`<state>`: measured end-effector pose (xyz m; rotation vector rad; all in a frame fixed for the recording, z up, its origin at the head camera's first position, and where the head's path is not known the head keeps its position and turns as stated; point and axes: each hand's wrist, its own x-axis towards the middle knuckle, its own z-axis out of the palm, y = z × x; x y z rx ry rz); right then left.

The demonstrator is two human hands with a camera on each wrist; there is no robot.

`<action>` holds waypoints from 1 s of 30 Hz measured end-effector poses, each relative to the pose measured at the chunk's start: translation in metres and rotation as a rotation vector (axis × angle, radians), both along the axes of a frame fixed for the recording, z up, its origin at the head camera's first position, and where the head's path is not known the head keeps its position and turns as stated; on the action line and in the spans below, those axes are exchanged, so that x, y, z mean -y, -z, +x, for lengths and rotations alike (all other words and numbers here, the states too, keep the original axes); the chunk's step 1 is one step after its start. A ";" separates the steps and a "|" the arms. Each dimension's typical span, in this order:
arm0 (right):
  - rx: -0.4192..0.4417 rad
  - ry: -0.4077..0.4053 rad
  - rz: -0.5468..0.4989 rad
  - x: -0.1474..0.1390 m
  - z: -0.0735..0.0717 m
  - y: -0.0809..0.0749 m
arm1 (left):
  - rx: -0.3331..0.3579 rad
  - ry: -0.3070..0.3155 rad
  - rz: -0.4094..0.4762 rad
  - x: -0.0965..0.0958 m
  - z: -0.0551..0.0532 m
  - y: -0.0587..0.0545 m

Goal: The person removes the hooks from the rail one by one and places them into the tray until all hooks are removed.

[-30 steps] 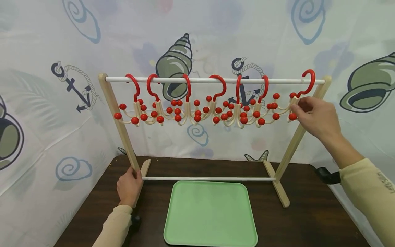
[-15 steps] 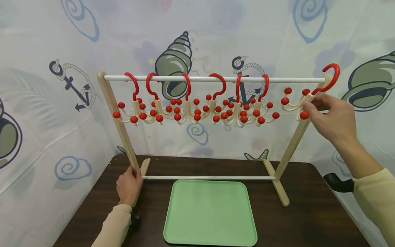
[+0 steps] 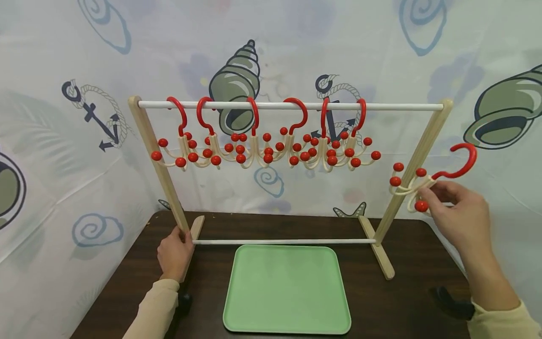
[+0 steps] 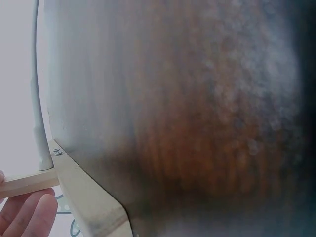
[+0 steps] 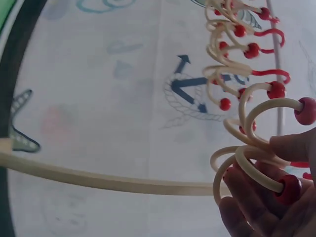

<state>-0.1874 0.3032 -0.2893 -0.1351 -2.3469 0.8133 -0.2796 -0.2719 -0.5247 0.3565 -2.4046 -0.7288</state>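
My right hand [image 3: 463, 216] pinches a multi-arm hook hanger [image 3: 428, 181] by its cream stem, off the rail to the right of the rack. It has a red hook and curved cream arms tipped with red balls; the hook tilts right. In the right wrist view, fingers and thumb close round the hanger [image 5: 259, 181] among its arms. My left hand [image 3: 173, 254] grips the wooden rack's left post [image 3: 163, 174] low down. The left wrist view shows some of its fingertips [image 4: 44, 212] beside the wood. Several similar hangers [image 3: 254, 142] hang from the white top rail [image 3: 398, 107].
A light green tray [image 3: 286, 289] lies on the dark wooden table [image 3: 406, 310] in front of the rack's lower white bar [image 3: 283, 242]. The rack's right post [image 3: 415, 162] stands just behind the held hanger. A patterned cloth [image 3: 305, 197] hangs behind the table.
My right hand has taken the rightmost hanger off the top rail, moving it right past the rail's end and then down. My left hand stays on the post.
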 end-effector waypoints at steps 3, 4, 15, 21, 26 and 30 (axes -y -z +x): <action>0.034 -0.022 -0.010 0.012 0.008 0.033 | -0.012 -0.004 -0.006 0.003 0.001 -0.003; 0.049 -0.027 -0.017 0.017 0.010 0.044 | -0.017 -0.006 -0.010 0.003 0.001 -0.004; 0.233 -0.123 -0.073 0.071 0.012 0.154 | -0.012 -0.005 -0.008 0.003 0.001 -0.002; 0.283 -0.167 -0.082 0.090 0.004 0.190 | 0.008 -0.011 0.002 0.002 0.000 -0.002; 0.319 -0.171 -0.062 0.103 0.000 0.211 | 0.012 -0.008 0.009 -0.001 0.001 -0.001; 0.326 -0.176 -0.018 0.112 -0.004 0.221 | 0.003 -0.011 0.011 -0.001 0.002 0.000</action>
